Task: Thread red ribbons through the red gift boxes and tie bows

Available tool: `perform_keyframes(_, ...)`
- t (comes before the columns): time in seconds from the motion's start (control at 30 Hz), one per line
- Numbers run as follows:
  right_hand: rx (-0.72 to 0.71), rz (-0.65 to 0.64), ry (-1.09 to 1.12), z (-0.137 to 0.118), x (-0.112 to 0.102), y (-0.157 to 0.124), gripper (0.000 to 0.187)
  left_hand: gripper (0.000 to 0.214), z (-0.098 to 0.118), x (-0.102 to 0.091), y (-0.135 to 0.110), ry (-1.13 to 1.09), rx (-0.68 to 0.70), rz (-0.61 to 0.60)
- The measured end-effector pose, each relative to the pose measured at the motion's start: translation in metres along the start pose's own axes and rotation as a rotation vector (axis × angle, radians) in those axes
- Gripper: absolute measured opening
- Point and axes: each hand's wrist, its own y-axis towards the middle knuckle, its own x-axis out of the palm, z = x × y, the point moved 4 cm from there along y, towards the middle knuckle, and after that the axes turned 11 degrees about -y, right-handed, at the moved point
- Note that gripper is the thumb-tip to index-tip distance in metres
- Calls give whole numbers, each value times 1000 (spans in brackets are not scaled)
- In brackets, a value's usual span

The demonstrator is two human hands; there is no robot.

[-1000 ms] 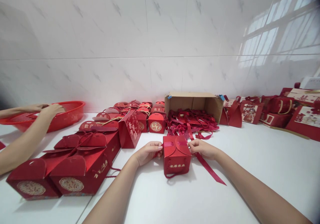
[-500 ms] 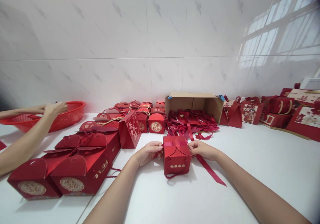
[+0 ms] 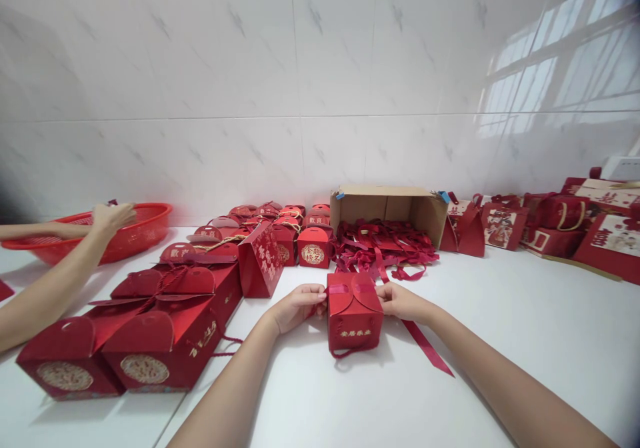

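A small red gift box (image 3: pixel 354 318) with gold lettering stands in front of me, its rounded top flaps folded together. A dark pink ribbon (image 3: pixel 430 351) runs across its top, and one tail trails over the table to the right. At the box's left side, my left hand (image 3: pixel 300 308) is closed, thumb and finger pinching the ribbon by the edge. My right hand (image 3: pixel 404 301) is closed on the ribbon at the right side, its fingertips partly hidden behind the box. A red cord handle (image 3: pixel 345 353) hangs low on the box's front.
Larger red boxes (image 3: pixel 145 328) stand at left, with rows of small ones (image 3: pixel 314 247) behind. A cardboard carton (image 3: pixel 425 215) on its side spills loose ribbons (image 3: pixel 380 248). More gift boxes (image 3: pixel 555 221) line the right. Another person's hands (image 3: pixel 113 220) are over a red basin (image 3: pixel 145 235).
My right hand has shifted slightly, its fingers now further behind the box's right side. The other person's hands have moved apart over the basin. The box stays put.
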Motion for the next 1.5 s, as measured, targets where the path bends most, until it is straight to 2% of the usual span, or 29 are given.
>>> perform_keyframes(0.2,13,38,-133,1,0,-1,21,24,0,0,-1,4,2,6)
perform_keyframes(0.5,104,77,-268,11,-5,-1,21,25,-1,1,-2,2,-15,23)
perform_keyframes(1.13,217,84,-386,21,-16,-4,16,28,-1,0,-2,18,-19,29)
perform_keyframes(1.5,277,178,-492,32,-32,-6,23,33,-1,1,-3,58,-65,23)
